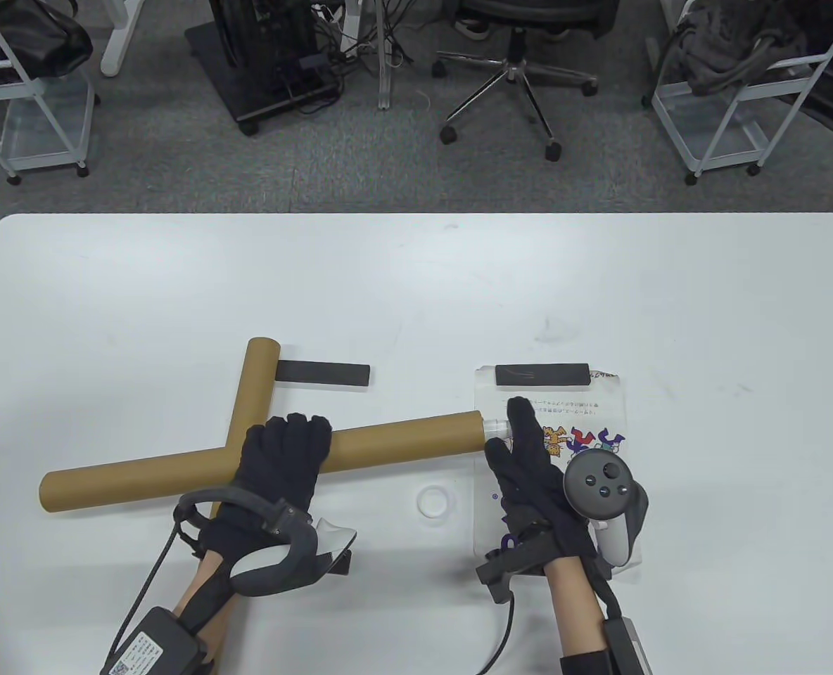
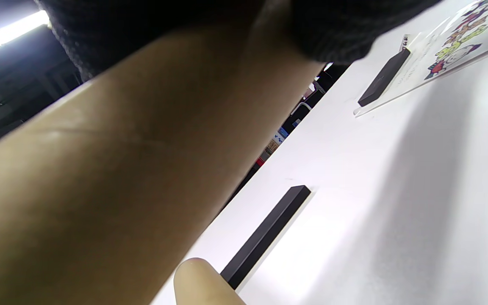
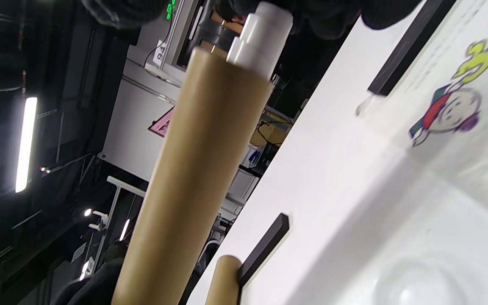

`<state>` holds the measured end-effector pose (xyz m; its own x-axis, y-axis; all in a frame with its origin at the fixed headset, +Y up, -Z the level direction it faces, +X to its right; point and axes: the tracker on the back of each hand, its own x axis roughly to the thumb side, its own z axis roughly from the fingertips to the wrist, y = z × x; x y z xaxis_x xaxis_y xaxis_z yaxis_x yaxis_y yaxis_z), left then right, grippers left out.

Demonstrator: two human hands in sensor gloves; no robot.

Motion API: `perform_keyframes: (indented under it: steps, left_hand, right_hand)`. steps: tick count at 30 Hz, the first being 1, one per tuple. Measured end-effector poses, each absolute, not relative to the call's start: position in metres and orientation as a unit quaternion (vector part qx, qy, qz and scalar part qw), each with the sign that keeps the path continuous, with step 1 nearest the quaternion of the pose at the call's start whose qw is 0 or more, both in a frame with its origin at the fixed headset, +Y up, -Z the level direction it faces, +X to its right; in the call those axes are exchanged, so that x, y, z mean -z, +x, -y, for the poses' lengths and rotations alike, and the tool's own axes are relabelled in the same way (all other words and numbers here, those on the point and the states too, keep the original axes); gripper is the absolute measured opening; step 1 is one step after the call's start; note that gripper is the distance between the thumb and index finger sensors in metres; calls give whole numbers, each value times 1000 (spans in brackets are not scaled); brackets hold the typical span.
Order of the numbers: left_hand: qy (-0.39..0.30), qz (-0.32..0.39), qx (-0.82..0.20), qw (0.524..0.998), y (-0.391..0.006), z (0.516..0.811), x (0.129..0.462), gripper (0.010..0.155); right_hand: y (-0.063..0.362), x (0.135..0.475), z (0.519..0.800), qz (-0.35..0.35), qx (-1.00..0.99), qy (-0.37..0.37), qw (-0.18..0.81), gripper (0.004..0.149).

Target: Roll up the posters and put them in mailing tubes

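A long brown mailing tube [image 1: 395, 439] lies across the table, and my left hand [image 1: 286, 457] grips it around its middle, the fingers wrapped over the top. A white rolled poster [image 1: 495, 427] sticks a short way out of the tube's right end. My right hand [image 1: 509, 430] holds that end of the roll with its fingertips. In the right wrist view the roll [image 3: 265, 38] stands out of the tube [image 3: 201, 169]. The left wrist view is mostly filled by the tube [image 2: 100, 169]. A second brown tube [image 1: 255, 387] lies at an angle behind the first.
A flat poster with cartoon figures [image 1: 599, 436] lies under my right hand, a black bar [image 1: 542, 375] on its far edge. Another black bar [image 1: 323, 373] lies beside the second tube. A white tube cap [image 1: 436, 503] sits near the table's front edge.
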<state>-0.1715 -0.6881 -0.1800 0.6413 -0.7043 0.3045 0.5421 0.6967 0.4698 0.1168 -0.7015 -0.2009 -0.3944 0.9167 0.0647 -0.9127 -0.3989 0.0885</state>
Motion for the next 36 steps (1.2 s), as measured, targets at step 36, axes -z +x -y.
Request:
perform_keyframes:
  steps: [36]
  left_hand:
    - [106,168,332,922,-203,693,197,87]
  right_hand:
    - [10,196,731,-157,-970,181,-48,83]
